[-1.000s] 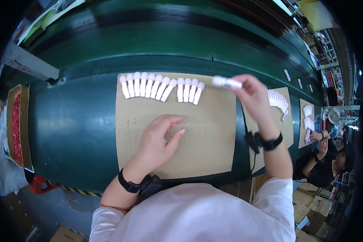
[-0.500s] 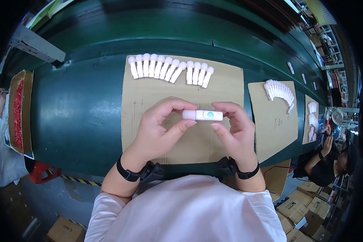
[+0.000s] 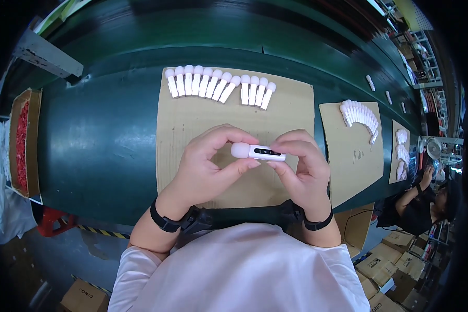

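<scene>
Between my hands, over the cardboard sheet (image 3: 208, 125), is a white mini wand massager (image 3: 241, 151) with a round pale-pink head, lying level with the head to the left. A dark oval panel shows on its upward side. My left hand (image 3: 205, 164) pinches it around the neck between thumb and fingers. At the other end, my right hand (image 3: 306, 164) grips the body, thumb below and fingers above. Several like massagers (image 3: 196, 83) stand in a fanned row at the sheet's far edge, heads pointing away, with a smaller group (image 3: 252, 92) just right of them.
A second cardboard sheet (image 3: 353, 177) to the right carries a curved row of massagers (image 3: 361, 114); a third sheet lies beyond. Loose massagers (image 3: 369, 83) rest on the green table (image 3: 99, 135). A box of red pieces (image 3: 32, 145) sits left. Another person (image 3: 418, 205) works far right.
The massager has been rolled about its length: a round blue-green button faced up before, and the dark panel does now. My right fingers have closed further over its body.
</scene>
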The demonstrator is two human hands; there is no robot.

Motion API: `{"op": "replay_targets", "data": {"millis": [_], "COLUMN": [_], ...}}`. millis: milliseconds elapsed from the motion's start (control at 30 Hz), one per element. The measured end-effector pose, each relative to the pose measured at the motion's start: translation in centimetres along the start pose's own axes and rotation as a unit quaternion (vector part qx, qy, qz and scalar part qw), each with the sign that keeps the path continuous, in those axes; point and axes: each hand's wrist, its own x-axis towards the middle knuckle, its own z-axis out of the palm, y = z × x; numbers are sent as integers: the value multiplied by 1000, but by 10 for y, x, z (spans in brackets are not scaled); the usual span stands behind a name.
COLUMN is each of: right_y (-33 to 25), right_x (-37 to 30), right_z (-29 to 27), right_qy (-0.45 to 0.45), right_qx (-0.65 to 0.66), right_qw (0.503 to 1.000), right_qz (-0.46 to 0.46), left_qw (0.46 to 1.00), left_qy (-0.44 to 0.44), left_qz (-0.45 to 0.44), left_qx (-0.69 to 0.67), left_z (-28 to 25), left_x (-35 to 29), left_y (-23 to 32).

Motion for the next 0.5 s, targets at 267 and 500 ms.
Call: {"op": "replay_targets", "data": {"millis": [267,500], "right_y": [-1,5], "right_x": [1,9], "right_z": [1,2], "right_qy": [-7,-44], "right_qx": [23,9], "right_qw": [999,998], "right_qz": [26,34], "left_qw": [999,964], "left_qy": [-9,-13], "left_qz": [13,-54], "left_qx": [-48,-261], "left_z": [-1,6], "left_x": [-1,2], "left_y": [-5,-16]}}
